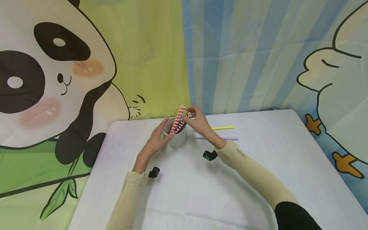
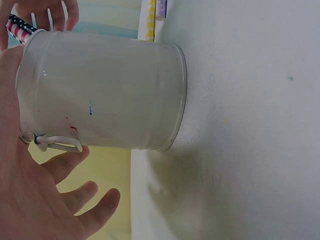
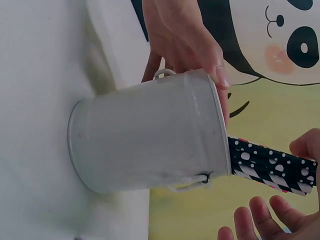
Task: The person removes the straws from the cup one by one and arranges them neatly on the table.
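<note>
A small white metal bucket [image 1: 177, 140] with wire ear handles stands upright on the table. My left hand [image 1: 156, 138] grips it on its left side, the thumb at the rim. Several patterned paper straws lean in the bucket, among them orange-striped and pink-striped ones [image 1: 177, 118]. Black straws with white dots and stripes [image 3: 270, 162] stick out of the mouth in the right wrist view. My right hand [image 1: 199, 121] pinches the upper ends of the black straws between thumb and forefinger, its other fingers apart from them. The straws' lower ends are hidden inside the bucket.
A yellow dotted straw [image 1: 222, 128] and a light purple straw [image 1: 230, 138] lie on the white table [image 1: 184, 191] to the right of the bucket. A cloth printed with a panda [image 1: 95, 80] hangs behind the table's far edge.
</note>
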The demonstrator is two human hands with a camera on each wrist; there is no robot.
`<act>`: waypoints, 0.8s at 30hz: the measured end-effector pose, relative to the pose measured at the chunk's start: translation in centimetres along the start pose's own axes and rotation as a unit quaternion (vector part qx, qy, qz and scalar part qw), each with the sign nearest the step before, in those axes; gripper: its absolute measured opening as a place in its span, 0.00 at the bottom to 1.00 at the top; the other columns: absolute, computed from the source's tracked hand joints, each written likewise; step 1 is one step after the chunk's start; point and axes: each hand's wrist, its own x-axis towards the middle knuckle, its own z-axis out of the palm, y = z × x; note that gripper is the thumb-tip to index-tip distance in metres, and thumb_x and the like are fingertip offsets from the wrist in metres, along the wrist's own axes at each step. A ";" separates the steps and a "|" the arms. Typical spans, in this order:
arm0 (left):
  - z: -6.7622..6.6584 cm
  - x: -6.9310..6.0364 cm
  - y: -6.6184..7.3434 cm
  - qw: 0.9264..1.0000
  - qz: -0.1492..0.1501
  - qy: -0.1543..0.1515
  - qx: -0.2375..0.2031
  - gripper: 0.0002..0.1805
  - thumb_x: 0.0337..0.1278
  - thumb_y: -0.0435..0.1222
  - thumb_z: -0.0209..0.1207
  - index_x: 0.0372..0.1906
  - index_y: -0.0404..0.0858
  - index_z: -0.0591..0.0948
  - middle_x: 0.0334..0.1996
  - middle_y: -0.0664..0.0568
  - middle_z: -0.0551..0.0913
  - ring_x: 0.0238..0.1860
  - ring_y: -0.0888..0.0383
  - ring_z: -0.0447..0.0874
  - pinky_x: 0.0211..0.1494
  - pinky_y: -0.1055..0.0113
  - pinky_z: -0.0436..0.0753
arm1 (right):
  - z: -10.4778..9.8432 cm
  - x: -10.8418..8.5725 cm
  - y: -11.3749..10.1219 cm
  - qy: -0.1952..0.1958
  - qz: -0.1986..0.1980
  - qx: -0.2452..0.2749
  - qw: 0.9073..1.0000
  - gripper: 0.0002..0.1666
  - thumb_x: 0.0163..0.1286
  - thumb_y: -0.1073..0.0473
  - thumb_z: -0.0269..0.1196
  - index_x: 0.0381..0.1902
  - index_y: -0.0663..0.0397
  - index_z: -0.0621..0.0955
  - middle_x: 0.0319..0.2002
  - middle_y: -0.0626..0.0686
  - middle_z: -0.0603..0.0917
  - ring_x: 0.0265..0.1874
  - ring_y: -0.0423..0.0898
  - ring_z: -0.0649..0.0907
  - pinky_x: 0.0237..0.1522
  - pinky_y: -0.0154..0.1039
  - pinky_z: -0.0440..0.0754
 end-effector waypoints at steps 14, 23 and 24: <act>-0.1 -0.2 0.0 1.000 -0.001 0.001 -0.006 0.45 0.65 0.60 0.57 0.81 0.55 0.52 0.78 0.48 0.59 0.78 0.45 0.56 0.77 0.41 0.57 | 2.2 0.6 0.8 0.029 0.024 0.010 0.999 0.25 0.67 0.47 0.65 0.56 0.53 0.75 0.49 0.56 0.82 0.41 0.46 0.80 0.38 0.36 0.79; 0.0 -0.2 0.0 1.000 -0.001 0.000 -0.013 0.45 0.65 0.59 0.58 0.81 0.54 0.52 0.79 0.50 0.58 0.78 0.45 0.55 0.76 0.39 0.58 | 2.9 0.9 0.9 0.035 0.025 0.011 0.999 0.24 0.68 0.47 0.64 0.56 0.53 0.77 0.49 0.56 0.84 0.44 0.47 0.82 0.43 0.40 0.82; 0.0 -0.2 0.0 1.000 0.000 0.000 -0.014 0.45 0.66 0.59 0.58 0.81 0.53 0.52 0.78 0.50 0.59 0.78 0.45 0.56 0.76 0.40 0.58 | 2.9 0.9 1.0 0.036 0.027 0.012 0.999 0.24 0.68 0.47 0.64 0.57 0.53 0.77 0.49 0.56 0.84 0.45 0.47 0.82 0.44 0.40 0.82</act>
